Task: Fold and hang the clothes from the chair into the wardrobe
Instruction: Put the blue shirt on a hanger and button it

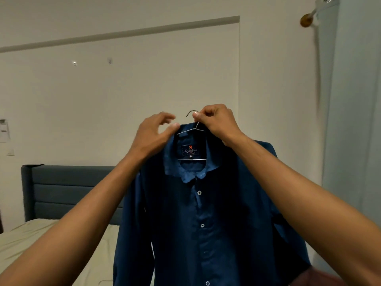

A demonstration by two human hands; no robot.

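The dark blue shirt (206,213) hangs in the air in front of me, up at the height of my hands. It sits on a thin metal hanger (191,131), and its front faces me. The buttons go down the middle, and the top of the collar is open. Inside the collar there is a small label (190,150) with red letters.

My right hand (216,122) pinches the hanger just under its hook, with my fingers shut tight on the wire. It holds the whole shirt up. My left hand (153,133) is loose, with the fingers curled and spread. Its thumb touches the shirt collar by the left side of the hanger.

Behind the shirt is a pale wall (123,89). Down on the left is a bed (31,244) with a light sheet and a grey headboard (68,190). On the right hangs a pale curtain (354,120).
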